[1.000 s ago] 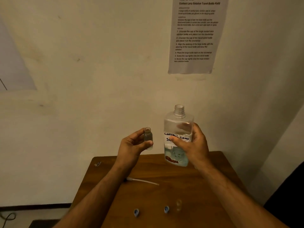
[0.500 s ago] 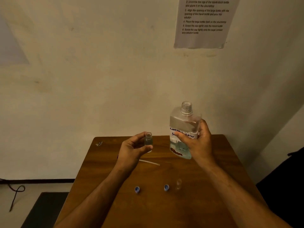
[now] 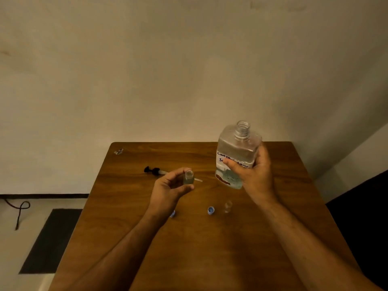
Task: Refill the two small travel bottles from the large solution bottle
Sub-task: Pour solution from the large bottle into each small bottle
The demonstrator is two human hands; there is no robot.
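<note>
From my remote seat, right hand (image 3: 255,177) grips the uncapped big bottle (image 3: 238,154), left hand (image 3: 168,190) pinches a tiny bottle (image 3: 188,177) mid-frame, so that wide mouth could easily overshoot and flood the table (image 3: 210,248).

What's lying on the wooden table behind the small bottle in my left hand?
A black pump dispenser head with a white tube lies behind the small clear travel bottle. The left hand and bottle cover the tube's middle; only its tip shows beyond them.

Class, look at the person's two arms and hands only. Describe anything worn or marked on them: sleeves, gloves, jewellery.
Both forearms are bare as far as the picture shows: no sleeves in view. The left hand and right hand wear no gloves. No watch, bracelet or ring shows. No markings can be made out in the dim light.
</note>
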